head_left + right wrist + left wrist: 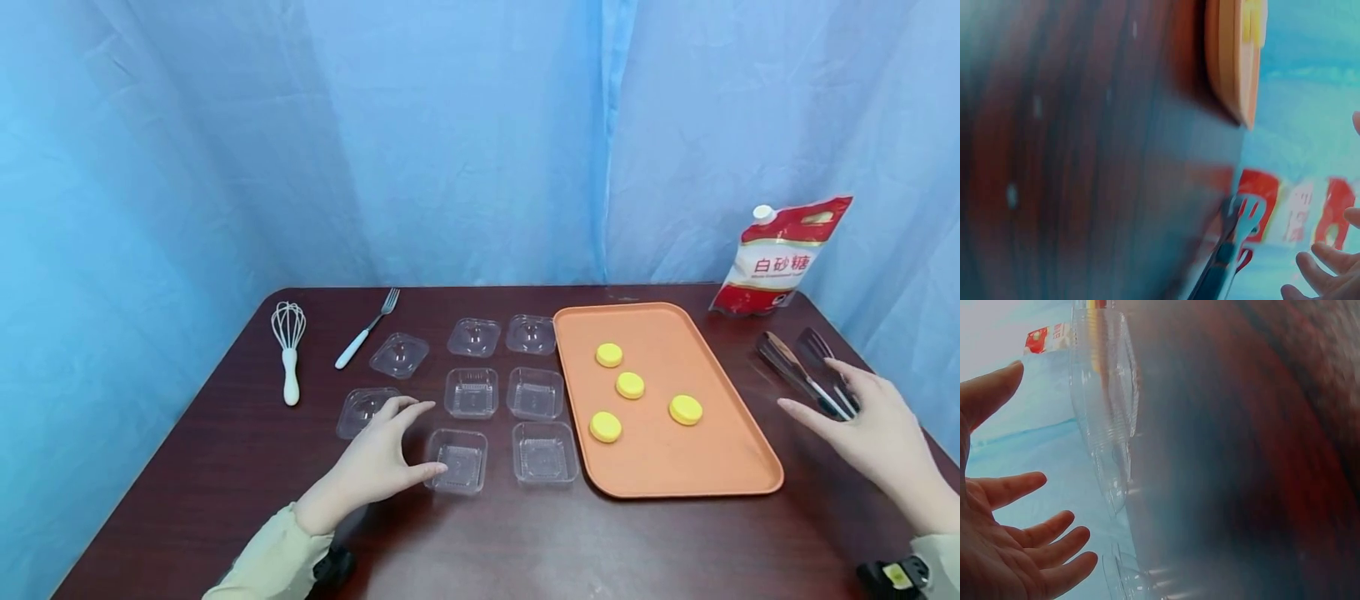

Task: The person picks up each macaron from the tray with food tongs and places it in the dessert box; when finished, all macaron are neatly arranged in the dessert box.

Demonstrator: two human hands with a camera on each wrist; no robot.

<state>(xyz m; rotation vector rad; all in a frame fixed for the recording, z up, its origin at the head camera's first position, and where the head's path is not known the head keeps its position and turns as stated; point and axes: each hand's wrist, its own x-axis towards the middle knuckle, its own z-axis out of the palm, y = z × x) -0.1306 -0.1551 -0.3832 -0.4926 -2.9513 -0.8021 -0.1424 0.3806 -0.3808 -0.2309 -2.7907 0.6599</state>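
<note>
My left hand (378, 458) hovers with fingers spread beside the nearest clear plastic box (459, 461); the thumb overlaps its left edge in the head view. Just behind that hand lies a clear lid (362, 408). In the left wrist view the fingers are apart and hold nothing, with a clear box (1107, 381) past the fingertips. At the right, my right hand (873, 425) is spread over a pair of tongs (795, 371) with dark heads and silvery arms. Its fingers overlap the tongs' near end in the head view. The right wrist view shows the tongs (1225, 256) left of the fingertips.
An orange tray (720, 450) holds several yellow round cakes (630, 385). Between tray and left hand stand more clear boxes (545, 454), with clear lids (475, 337) behind. A whisk (289, 350) and a fork (367, 331) lie far left. A red-and-white sugar pouch (780, 262) stands back right.
</note>
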